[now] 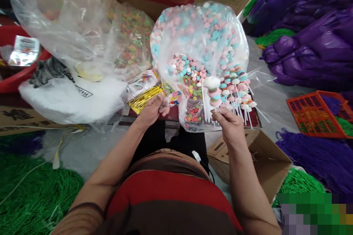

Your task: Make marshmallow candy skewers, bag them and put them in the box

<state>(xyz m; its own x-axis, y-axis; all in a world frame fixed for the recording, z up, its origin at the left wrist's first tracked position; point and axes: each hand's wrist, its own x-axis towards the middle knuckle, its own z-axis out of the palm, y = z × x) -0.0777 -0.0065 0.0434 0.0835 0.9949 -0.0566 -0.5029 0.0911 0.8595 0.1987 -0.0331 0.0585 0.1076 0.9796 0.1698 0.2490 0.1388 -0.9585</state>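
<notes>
My right hand (231,123) pinches the lower end of a candy skewer (215,93), which stands upright with pink, blue and white pieces under a fluffy white top. Closed fingers of my left hand (153,111) grip a small printed clear wrapper (174,98). Just beyond that hand lie gold twist ties (145,97) and silver printed packets (142,82). Several finished-looking candy skewers (237,84) lie in a pile to the right of the held one. White sticks (205,102) lie close to its left, beside ring candies (193,112) in clear plastic.
A large clear bag of pastel candies (193,25) and a bag of ring candies (135,33) stand at the back. A white plastic bag (71,102) and red basin (16,77) are left. An open carton (264,169), orange crate (314,114) and purple bags (311,51) stand right.
</notes>
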